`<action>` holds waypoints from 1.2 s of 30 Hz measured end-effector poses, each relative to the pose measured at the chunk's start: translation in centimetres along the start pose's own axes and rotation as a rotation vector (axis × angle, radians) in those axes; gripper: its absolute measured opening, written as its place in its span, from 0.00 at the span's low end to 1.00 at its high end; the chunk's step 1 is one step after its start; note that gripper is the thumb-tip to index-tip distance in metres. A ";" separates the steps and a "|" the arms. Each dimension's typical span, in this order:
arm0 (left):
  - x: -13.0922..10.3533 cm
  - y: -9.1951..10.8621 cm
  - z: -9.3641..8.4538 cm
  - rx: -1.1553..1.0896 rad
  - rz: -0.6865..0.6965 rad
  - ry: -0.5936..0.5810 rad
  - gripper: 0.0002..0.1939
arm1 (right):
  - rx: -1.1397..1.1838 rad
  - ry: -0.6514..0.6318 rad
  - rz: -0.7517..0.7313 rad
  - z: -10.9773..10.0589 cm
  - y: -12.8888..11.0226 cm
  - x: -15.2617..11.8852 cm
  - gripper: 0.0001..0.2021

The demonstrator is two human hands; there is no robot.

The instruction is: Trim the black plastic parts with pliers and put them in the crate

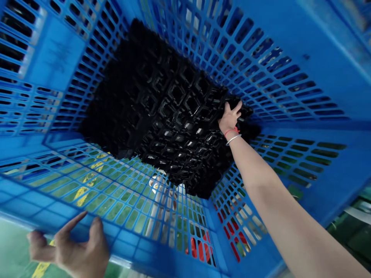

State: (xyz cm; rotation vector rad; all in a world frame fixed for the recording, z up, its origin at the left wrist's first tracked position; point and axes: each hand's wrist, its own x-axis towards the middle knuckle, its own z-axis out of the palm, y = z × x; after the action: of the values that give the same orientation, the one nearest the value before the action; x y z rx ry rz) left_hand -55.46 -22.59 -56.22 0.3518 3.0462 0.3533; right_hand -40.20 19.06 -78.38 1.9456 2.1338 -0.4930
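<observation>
Black, angular parts (176, 96) are heaped together in the bottom of a deep blue slatted crate (66, 50). Deep inside, near the right side of the heap, my right hand (230, 116) rests on or just above the parts with its fingers spread; its fingertips lie against the dark pieces. A red string and a silver bracelet circle that wrist. At the lower left, my left hand (78, 247) is at the crate's near rim, fingers apart, with nothing visible in it.
The crate's walls rise on all sides. Through the near wall show a green floor with a yellow line (84, 193), a person's light trousers and shoes, and red objects (199, 249) at the lower middle.
</observation>
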 end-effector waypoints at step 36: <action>0.3 -0.4 -3.3 -0.004 -0.003 -0.051 0.17 | 0.064 -0.157 -0.193 -13.0 2.3 -25.2 0.29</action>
State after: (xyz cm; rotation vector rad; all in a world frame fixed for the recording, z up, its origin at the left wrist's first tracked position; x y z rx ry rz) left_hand -56.08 -23.60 -53.11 0.3512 2.9959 0.3444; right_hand -34.36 0.93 -57.22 1.6775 2.2397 -0.7316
